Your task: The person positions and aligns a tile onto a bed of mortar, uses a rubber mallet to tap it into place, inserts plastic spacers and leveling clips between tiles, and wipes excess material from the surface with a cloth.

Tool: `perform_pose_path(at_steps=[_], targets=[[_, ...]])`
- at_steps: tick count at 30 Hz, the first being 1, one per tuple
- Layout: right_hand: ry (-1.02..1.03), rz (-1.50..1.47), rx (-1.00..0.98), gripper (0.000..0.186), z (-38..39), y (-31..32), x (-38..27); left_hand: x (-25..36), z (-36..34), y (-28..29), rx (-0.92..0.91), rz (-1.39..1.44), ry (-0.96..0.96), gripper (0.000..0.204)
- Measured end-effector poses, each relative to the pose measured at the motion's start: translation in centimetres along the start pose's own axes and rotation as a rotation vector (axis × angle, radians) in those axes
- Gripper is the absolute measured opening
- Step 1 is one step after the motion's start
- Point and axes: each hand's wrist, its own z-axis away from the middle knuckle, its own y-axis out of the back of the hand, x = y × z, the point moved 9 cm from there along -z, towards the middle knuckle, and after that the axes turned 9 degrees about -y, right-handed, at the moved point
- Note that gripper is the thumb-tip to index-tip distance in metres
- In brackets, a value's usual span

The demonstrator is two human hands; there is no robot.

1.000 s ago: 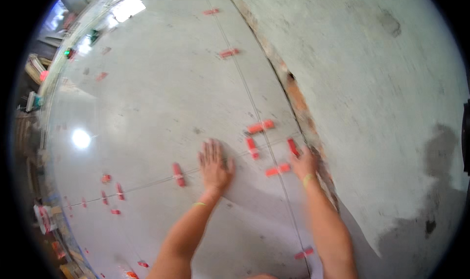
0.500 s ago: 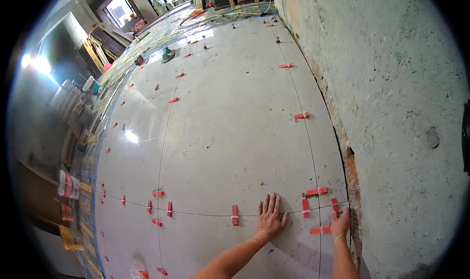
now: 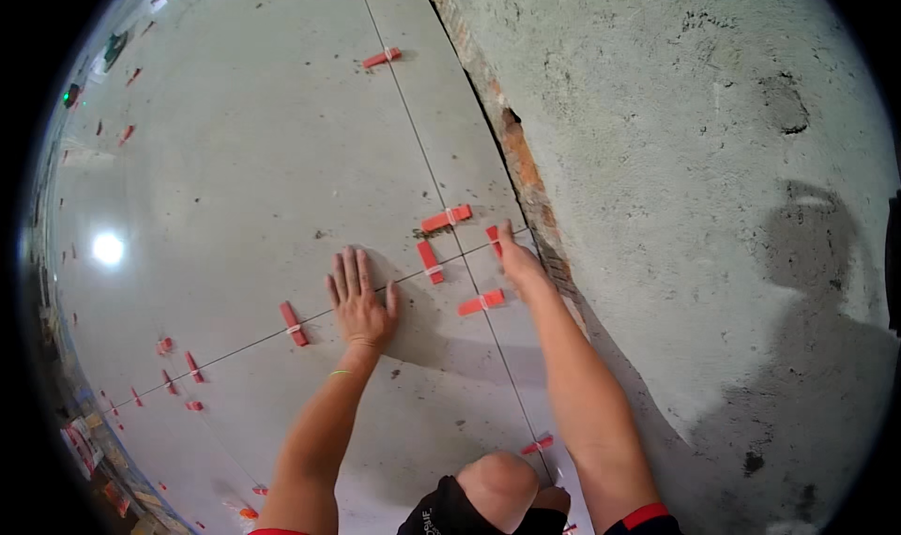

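My left hand [image 3: 361,305] lies palm down on a large pale grey floor tile [image 3: 282,178], fingers spread, over a seam. My right hand [image 3: 521,263] grips a small red levelling wedge [image 3: 494,237] at the seam beside the wall, its fingertips partly hidden. Around the crossing of two seams sit red wedges in pale clips: one above [image 3: 446,218], one left [image 3: 430,263] and one below [image 3: 481,302]. Another wedge [image 3: 293,323] stands on the seam left of my left hand.
A rough plastered wall [image 3: 713,160] fills the right, with exposed brick [image 3: 526,164] at its foot and my shadow on it. More wedges [image 3: 194,367] dot the seams. A bucket [image 3: 83,444] and stacked material sit at the far left. My bent knee [image 3: 499,483] is below.
The view tipped up toward the room half a second ago and now points down again. My left hand stays flat on the tile; my right hand stays at the same wedge.
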Motion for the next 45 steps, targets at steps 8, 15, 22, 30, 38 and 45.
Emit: perform_pose_path(at_steps=[8, 15, 22, 30, 38, 45], targets=[[0.043, 0.081, 0.201, 0.082, -2.6, 0.8, 0.1, 0.3, -0.4, -0.4, -0.06, -0.063, 0.03, 0.078], [0.023, 0.079, 0.306, 0.078, 0.4, 0.7, 0.2, 0.7, -0.1, -0.3, 0.001, -0.053, 0.018, 0.078], [0.211, 0.055, 0.146, 0.07, 2.1, 1.3, -1.7, 0.8, -0.3, -0.5, 0.054, -0.096, 0.006, 0.075], [0.439, 0.055, 0.161, 0.044, 14.6, -0.4, 19.6, 0.5, 0.1, -0.3, 0.062, -0.088, -0.007, 0.063], [-0.131, -0.023, -0.027, 0.03, 23.8, 4.6, 52.1, 0.1, 0.6, -1.8, 0.159, -0.129, -0.073, 0.058], [-0.357, -0.032, -0.058, 0.041, 33.0, 9.0, 74.4, 2.6, -0.5, -0.1, -0.267, -0.182, -0.003, 0.057]])
